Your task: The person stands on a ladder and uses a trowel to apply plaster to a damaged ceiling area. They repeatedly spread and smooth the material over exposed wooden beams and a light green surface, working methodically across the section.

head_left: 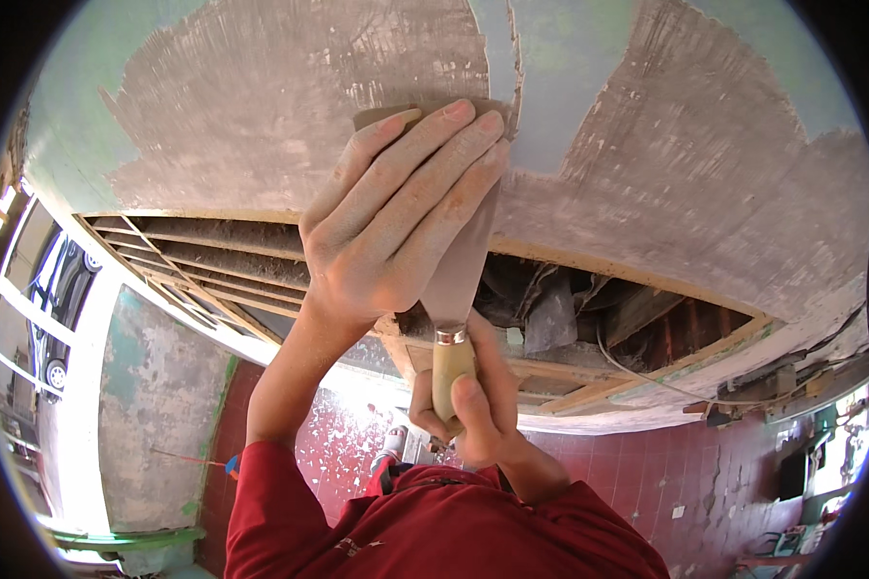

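My right hand (478,410) is wrapped round the pale handle of a wide scraper (462,270), its metal blade pointing up. My left hand (401,217) lies with fingers stretched out flat across the blade, pressing near its wide edge. Dust coats the fingers. The blade edge, partly hidden by my fingertips, meets the ceiling (261,116), where large grey-brown patches are bare of paint. Beside the blade runs a strip of pale blue-green paint (536,125) with a ragged edge.
Framed ceiling openings show laths (227,265) on the left and dark cavities with hanging scraps (550,318) on the right. A loose cable (637,372) droops there. Pale flakes litter the red tiled floor (333,444). A patchy wall (159,405) and barred window (29,318) stand left.
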Demonstrator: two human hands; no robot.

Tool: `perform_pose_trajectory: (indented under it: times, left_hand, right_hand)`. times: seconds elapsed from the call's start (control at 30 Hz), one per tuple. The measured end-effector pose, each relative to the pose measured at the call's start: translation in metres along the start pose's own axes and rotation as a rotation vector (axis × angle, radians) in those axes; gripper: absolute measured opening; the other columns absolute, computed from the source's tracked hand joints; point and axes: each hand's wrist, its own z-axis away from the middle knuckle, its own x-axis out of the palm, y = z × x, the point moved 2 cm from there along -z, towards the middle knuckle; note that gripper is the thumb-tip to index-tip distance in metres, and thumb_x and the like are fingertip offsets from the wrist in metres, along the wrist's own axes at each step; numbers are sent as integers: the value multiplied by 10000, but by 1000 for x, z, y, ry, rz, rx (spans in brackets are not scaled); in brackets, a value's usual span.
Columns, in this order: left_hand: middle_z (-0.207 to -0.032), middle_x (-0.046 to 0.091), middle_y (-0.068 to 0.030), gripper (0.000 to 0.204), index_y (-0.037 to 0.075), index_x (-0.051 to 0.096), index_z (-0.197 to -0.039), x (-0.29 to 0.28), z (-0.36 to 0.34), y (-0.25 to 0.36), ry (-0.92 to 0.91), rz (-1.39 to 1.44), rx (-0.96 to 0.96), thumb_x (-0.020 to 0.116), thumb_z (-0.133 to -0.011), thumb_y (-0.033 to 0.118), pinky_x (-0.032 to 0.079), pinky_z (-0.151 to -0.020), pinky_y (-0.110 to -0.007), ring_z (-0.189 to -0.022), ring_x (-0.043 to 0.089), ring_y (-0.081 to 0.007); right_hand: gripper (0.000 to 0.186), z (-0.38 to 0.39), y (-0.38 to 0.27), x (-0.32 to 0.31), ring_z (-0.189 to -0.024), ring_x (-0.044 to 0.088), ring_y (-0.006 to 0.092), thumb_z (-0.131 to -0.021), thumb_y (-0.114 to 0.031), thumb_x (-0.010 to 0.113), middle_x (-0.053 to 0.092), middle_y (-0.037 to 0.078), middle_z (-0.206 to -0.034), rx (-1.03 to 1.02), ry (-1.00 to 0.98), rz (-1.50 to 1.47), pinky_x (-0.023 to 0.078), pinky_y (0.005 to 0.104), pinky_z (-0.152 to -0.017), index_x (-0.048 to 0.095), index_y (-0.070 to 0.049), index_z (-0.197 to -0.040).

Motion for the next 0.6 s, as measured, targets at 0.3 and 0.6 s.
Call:
perform_pose_trajectory:
  times: [0.3,0.6]
  left_hand:
    - [-1043,719,-54,254,41,740,-967,3,-13,-4,31,23,13,701,-720,82,510,-919,-361,-1049,663,-210]
    - [-1057,715,-38,289,50,743,-976,-1,8,1,-7,-12,9,697,-692,77,519,-914,-342,-1053,662,-196]
  right_hand:
    - [562,-13,-9,-4,-479,391,71,-1018,-230,365,508,72,-641,-56,-69,-115,298,235,-455,167,14,-1484]
    - [582,3,2,-3,-475,379,71,-1007,-192,359,496,61,-625,1,-50,-144,298,231,-450,121,9,-1498]
